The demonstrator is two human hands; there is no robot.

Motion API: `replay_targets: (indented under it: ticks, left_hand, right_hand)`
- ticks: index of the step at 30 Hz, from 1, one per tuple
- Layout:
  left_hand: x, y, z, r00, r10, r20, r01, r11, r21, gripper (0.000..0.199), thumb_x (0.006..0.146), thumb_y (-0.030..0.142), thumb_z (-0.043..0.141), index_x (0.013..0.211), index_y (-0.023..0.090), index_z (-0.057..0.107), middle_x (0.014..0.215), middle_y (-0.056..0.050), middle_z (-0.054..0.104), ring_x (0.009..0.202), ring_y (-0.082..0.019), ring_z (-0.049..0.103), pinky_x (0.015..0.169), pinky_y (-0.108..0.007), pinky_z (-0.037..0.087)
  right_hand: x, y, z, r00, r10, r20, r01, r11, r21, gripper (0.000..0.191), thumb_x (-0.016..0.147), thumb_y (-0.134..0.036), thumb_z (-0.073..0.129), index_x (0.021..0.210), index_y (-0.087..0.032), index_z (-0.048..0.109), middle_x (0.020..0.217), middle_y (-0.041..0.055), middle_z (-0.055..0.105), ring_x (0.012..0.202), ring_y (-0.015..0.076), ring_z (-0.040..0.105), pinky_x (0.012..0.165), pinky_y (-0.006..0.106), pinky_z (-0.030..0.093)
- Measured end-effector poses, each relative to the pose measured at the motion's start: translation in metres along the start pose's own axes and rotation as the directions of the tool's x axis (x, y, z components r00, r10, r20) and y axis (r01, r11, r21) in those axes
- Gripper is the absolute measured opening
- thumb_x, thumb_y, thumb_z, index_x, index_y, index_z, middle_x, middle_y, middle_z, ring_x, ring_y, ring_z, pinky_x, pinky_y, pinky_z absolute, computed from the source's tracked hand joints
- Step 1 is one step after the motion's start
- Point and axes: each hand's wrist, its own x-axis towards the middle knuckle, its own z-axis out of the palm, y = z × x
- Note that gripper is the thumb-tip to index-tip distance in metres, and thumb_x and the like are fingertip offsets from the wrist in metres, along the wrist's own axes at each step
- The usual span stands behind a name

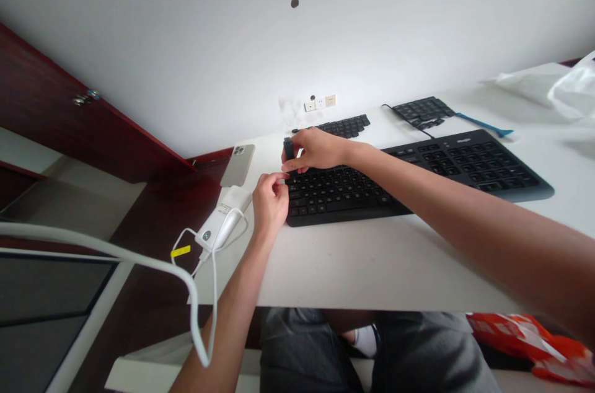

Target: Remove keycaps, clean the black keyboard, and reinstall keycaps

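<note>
Right hand (317, 151) pinching small black block (289, 148), thumb and fingers on it, above left end of near keyboard (344, 198). Left hand (272, 202) curled, fingertips at keyboard edge; hold unclear. Second keyboard (465, 163) at 2 o'clock. Loose key panels (344, 126) at 12 o'clock, lying apart from both keyboards. Block partly hidden by fingers; possibly keycap, angle poor.

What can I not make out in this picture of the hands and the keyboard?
In the head view:
The right hand hides most of the small dark piece, so its shape is unclear.
Both hands, with the left hand, hide the back left corner of the keyboard.
The key letters are too small to read.
The right edge cuts off the white bag.
The bottom edge cuts off the orange bag.
</note>
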Motion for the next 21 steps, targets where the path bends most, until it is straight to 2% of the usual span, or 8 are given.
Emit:
replay_targets:
  ticks: [10,17,21]
  left_hand:
    - [0.002,-0.008,0.001,1.0,-0.022,0.009,0.022,1.0,-0.015,0.024,0.085,0.005,0.055,0.093,0.02,0.072,0.086,0.0,0.063,0.076,-0.016,0.062,0.077,-0.027,0.049]
    - [0.001,-0.007,0.001,0.998,-0.002,0.062,0.005,0.998,-0.059,0.029,0.085,0.004,0.054,0.099,0.022,0.073,0.087,0.0,0.06,0.074,-0.015,0.06,0.077,-0.027,0.049]
    - [0.0,-0.005,0.0,0.997,0.013,0.079,-0.007,0.997,-0.076,0.028,0.087,0.007,0.055,0.1,0.022,0.074,0.088,0.0,0.06,0.073,-0.014,0.06,0.076,-0.027,0.048]
  right_hand:
    - [0.0,-0.002,-0.001,0.999,-0.031,0.014,0.032,0.995,-0.091,0.022,0.085,-0.032,0.079,0.096,-0.014,0.081,0.076,0.0065,0.078,0.072,0.0197,0.074,0.076,0.033,0.054]
    - [-0.002,-0.01,-0.008,0.996,0.027,-0.082,-0.038,0.99,-0.138,0.02,0.082,-0.031,0.08,0.093,-0.014,0.08,0.072,0.0052,0.076,0.071,0.0204,0.072,0.075,0.034,0.053]
    - [-0.004,-0.015,-0.014,0.996,0.076,-0.049,-0.083,0.986,-0.148,0.017,0.078,-0.024,0.081,0.092,-0.016,0.08,0.071,0.0043,0.075,0.073,0.0204,0.071,0.072,0.033,0.054]
